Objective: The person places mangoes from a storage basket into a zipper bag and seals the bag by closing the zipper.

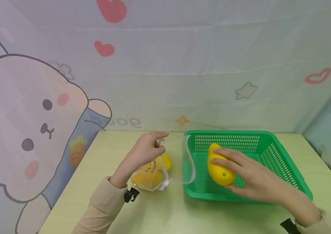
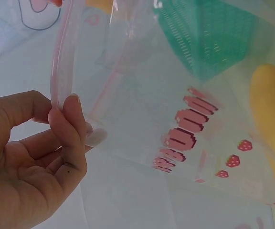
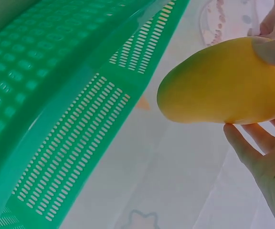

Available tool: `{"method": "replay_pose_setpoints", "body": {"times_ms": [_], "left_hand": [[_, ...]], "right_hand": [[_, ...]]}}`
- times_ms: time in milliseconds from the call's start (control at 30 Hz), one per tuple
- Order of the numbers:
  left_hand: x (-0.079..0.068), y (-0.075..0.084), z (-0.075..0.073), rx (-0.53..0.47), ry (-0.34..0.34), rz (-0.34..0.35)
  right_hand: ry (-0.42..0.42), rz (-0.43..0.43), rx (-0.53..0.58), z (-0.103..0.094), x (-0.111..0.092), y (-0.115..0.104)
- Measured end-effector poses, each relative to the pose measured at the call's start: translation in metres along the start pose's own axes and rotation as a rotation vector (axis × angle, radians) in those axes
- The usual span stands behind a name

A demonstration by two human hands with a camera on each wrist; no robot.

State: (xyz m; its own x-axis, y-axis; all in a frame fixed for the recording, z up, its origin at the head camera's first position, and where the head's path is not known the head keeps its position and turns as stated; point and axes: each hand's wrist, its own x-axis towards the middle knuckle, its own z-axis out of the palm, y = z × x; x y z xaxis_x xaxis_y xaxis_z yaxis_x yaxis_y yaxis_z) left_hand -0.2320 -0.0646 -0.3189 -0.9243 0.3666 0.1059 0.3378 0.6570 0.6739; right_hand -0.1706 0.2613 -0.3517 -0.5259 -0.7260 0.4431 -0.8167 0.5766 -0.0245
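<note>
My left hand [image 1: 145, 150] pinches the edge of a clear zip bag [image 2: 128, 95] with red lettering and strawberries printed on it. The bag's mouth spreads toward the right, overlapping the basket's left rim in the head view. Yellow fruit [image 2: 269, 105] shows through the film at the bag's lower part. A yellow mango [image 1: 219, 167], green-tinged at one end in the right wrist view, is in the grip of my right hand [image 1: 253, 177]. Fingers lie over its top and side, the thumb underneath. The mango is held above the basket, right of the bag's mouth.
A green perforated basket [image 1: 292, 162] stands on the right half of the light wooden table [image 1: 118, 139]. Its mesh floor shows around the mango. Behind the table hangs a printed cloth [image 1: 165, 65] with a cartoon bear and hearts.
</note>
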Motion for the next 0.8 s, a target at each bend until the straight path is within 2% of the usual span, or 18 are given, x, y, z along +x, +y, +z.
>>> {"method": "replay_pose_setpoints", "body": {"times_ms": [167, 467, 800], "left_hand": [[-0.001, 0.001, 0.000, -0.002, -0.001, -0.002], [0.000, 0.002, 0.000, 0.003, -0.006, -0.011], [-0.001, 0.003, 0.000, 0.006, -0.006, -0.005]], "right_hand": [[0.007, 0.011, 0.044, -0.001, 0.000, -0.005], [0.132, -0.062, 0.108, 0.002, 0.005, -0.013], [0.137, -0.078, 0.130, -0.001, 0.013, -0.024]]}}
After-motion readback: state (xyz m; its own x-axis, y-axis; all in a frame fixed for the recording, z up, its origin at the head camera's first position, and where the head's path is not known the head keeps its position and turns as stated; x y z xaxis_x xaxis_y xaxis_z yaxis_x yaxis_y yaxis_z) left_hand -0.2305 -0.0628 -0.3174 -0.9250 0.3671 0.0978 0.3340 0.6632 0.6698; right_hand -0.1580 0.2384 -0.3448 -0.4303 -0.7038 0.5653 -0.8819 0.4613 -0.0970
